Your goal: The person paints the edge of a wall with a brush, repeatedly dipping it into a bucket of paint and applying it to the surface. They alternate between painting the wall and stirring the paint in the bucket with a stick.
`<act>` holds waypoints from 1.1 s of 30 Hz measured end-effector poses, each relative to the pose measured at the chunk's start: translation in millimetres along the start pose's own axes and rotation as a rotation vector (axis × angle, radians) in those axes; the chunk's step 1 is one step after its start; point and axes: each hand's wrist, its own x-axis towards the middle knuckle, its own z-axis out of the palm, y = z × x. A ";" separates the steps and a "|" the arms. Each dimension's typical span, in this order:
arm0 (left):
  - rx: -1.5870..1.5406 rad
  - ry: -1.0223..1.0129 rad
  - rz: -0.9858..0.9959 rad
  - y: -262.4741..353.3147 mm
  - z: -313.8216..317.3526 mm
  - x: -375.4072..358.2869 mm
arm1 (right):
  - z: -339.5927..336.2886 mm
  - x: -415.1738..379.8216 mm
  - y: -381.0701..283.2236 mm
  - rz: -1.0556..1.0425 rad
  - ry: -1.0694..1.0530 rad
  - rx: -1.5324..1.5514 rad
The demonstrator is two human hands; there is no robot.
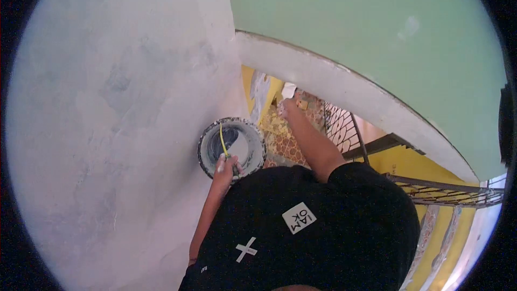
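A round bucket (202,157) with a dark, white-spattered rim hangs beside the wall, with whitish material inside. My left hand (229,168), smeared with white, is closed on the thin yellow handle (223,139) that arches across the bucket's mouth. Farther out, my right hand (286,109) is closed with white smears on its fingers. A flat white blade, which looks like a putty knife (289,90), sticks out beyond that hand. The grip itself is too small to make out.
A patchy whitish wall (124,108) rises at the left. A green surface (366,32) with a pale lower edge (323,78) spans the upper right. Below lie a patterned tile floor (285,143), metal railings (342,126) and yellow walls (431,164).
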 end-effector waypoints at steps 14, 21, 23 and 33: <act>-0.120 0.052 0.028 15.6 20.4 5.8 | 33.6 -15.4 -19.3 0.000 0.050 -0.227; -0.113 0.057 0.040 11.0 22.2 4.0 | 19.4 15.3 -19.3 -0.205 -0.057 -0.305; -0.121 0.064 0.045 8.3 22.0 3.3 | 29.2 14.2 -17.1 -0.291 -0.062 -0.264; -0.057 0.083 0.091 12.4 27.4 0.9 | 115.6 -89.5 -33.4 -0.459 -0.187 -0.141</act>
